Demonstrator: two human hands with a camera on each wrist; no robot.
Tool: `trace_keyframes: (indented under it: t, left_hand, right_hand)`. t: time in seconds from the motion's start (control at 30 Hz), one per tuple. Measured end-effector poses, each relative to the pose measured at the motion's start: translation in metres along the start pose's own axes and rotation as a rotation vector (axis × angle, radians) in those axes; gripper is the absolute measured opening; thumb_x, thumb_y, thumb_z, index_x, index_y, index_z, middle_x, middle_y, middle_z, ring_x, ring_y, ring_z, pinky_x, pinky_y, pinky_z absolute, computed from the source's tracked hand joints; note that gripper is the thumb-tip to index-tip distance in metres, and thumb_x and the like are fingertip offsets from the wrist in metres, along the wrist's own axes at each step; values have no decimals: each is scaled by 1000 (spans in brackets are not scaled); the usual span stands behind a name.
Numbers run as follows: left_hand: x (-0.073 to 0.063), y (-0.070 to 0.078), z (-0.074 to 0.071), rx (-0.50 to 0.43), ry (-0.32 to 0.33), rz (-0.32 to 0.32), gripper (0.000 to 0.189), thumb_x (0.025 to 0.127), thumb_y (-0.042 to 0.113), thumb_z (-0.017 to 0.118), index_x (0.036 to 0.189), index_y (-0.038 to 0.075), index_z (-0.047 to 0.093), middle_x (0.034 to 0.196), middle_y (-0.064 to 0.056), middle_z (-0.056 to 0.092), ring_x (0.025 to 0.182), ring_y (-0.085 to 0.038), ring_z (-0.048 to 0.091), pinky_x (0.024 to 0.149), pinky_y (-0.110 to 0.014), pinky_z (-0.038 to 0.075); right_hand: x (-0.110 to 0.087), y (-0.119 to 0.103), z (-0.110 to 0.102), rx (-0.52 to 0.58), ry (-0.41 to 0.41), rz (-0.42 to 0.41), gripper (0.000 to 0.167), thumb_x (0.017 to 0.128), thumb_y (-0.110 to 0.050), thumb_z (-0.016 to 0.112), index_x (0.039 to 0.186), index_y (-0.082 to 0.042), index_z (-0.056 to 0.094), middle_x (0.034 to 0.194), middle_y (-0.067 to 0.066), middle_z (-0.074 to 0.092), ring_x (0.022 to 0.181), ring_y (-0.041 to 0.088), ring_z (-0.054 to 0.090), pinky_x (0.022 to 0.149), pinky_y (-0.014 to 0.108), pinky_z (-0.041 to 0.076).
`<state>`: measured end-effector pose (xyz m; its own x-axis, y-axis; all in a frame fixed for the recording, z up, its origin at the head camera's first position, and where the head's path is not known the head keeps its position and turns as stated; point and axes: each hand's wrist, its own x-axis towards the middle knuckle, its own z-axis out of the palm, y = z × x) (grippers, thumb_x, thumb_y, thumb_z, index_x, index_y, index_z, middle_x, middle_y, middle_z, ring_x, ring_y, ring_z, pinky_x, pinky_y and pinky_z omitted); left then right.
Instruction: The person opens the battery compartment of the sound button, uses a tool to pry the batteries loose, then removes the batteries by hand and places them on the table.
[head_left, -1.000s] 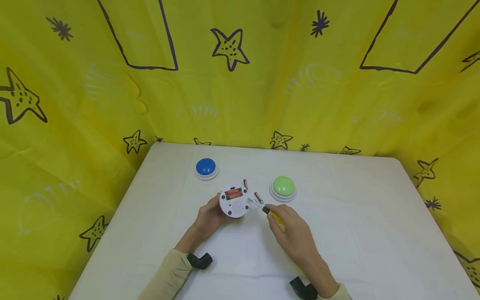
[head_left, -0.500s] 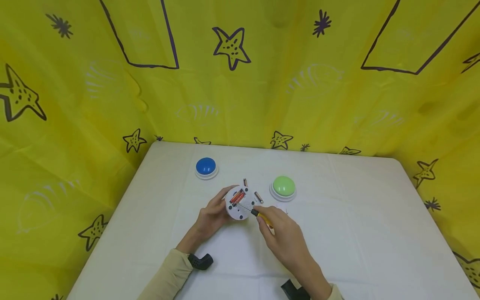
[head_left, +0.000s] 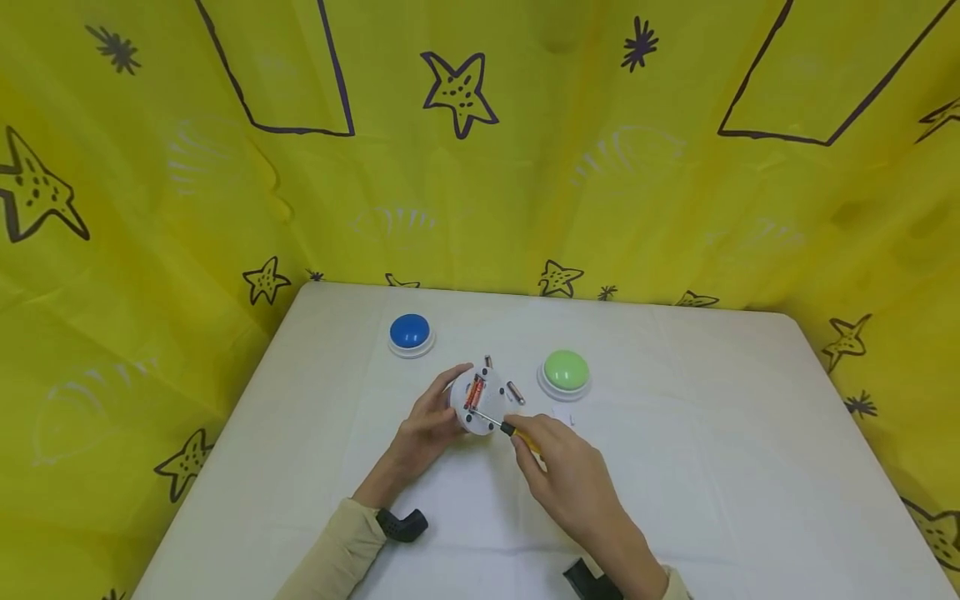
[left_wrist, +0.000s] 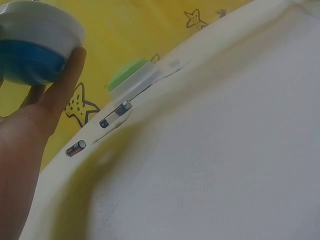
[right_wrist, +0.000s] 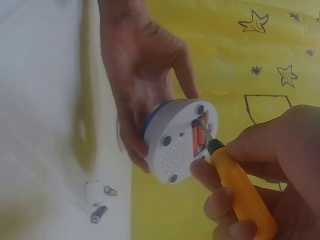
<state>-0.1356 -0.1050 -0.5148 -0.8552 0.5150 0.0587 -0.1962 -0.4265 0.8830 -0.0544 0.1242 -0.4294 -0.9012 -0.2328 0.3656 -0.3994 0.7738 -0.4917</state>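
My left hand [head_left: 423, 429] grips a round push-button buzzer [right_wrist: 172, 152], white underside turned up toward me and blue dome [left_wrist: 30, 62] facing down in the left wrist view. Two red batteries [right_wrist: 199, 137] lie side by side in its uncovered compartment. A screwdriver with a yellow handle [right_wrist: 242, 195] is held in my right hand [head_left: 573, 475], thumb and fingers curled round the handle. Its metal tip is at one end of the batteries, at the compartment's edge. Small dark feet and speaker holes show on the underside.
Two loose batteries, one [head_left: 515, 392] nearer and another [head_left: 488, 361] behind the buzzer, lie on the white table [head_left: 675, 467]. A blue button [head_left: 410, 332] stands back left, a green button [head_left: 566, 371] to the right. A small white piece [head_left: 562, 414] lies near the green one.
The screwdriver tip has moved left from beside the buzzer to the battery compartment. My left hand has turned and tilted the buzzer, so the batteries now run nearly upright in the head view.
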Motion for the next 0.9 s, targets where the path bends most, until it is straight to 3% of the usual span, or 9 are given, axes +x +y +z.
trace_keyframes:
  t: [0.33, 0.57, 0.9]
  left_hand:
    - [-10, -5, 9, -113, 98, 24, 63, 98, 8, 46, 157, 29, 37, 158, 1, 43, 133, -18, 49, 104, -41, 45]
    - [-11, -11, 13, -145, 80, 82, 66, 97, 10, 65, 152, 31, 36, 155, 1, 44, 127, -15, 51, 102, -31, 47]
    - [-6, -18, 28, -151, 124, 183, 66, 97, 17, 72, 147, 33, 33, 158, 2, 42, 130, -13, 55, 105, -28, 50]
  right_hand:
    - [0, -14, -13, -97, -20, -38, 24, 90, -11, 81, 113, -16, 78, 94, -6, 74, 74, 6, 59, 58, 19, 47]
    - [4, -18, -22, -154, -32, -60, 23, 89, -8, 81, 110, -16, 79, 86, -7, 72, 69, 7, 57, 53, 18, 42]
    - [-3, -26, -16, -249, 112, -92, 28, 85, -9, 84, 111, -16, 78, 88, -6, 70, 72, 13, 63, 48, 24, 47]
